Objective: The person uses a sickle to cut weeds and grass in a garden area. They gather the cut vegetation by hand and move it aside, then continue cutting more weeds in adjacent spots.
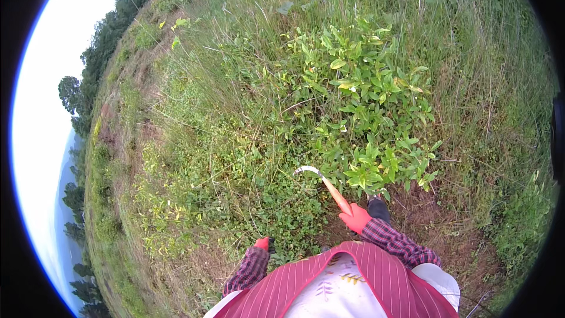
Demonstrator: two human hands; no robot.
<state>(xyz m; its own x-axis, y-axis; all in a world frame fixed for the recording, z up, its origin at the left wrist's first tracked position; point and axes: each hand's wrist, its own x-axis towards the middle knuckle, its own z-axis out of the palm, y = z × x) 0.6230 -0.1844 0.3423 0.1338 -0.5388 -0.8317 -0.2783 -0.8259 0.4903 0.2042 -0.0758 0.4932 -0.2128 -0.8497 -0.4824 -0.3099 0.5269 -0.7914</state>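
My right hand (357,218), in a red glove, grips the orange-brown handle of a sickle (337,196). The curved pale blade points up and bends left, over low green plants. Just right of the blade stands a leafy bush (371,165) with a few small white flowers. Lower left, my left hand (263,243) wears a red glove with a dark part. It is beside low ground plants (287,212). A thin stem passes near it, but its fingers are mostly hidden, so a hold on anything cannot be made out.
Tall grass (476,44) grows beyond the bush and to the right. Bare reddish-brown soil with dry litter (441,225) lies right of my dark-clad leg (378,208). Leftward, the grassy slope (132,110) runs towards trees (103,37).
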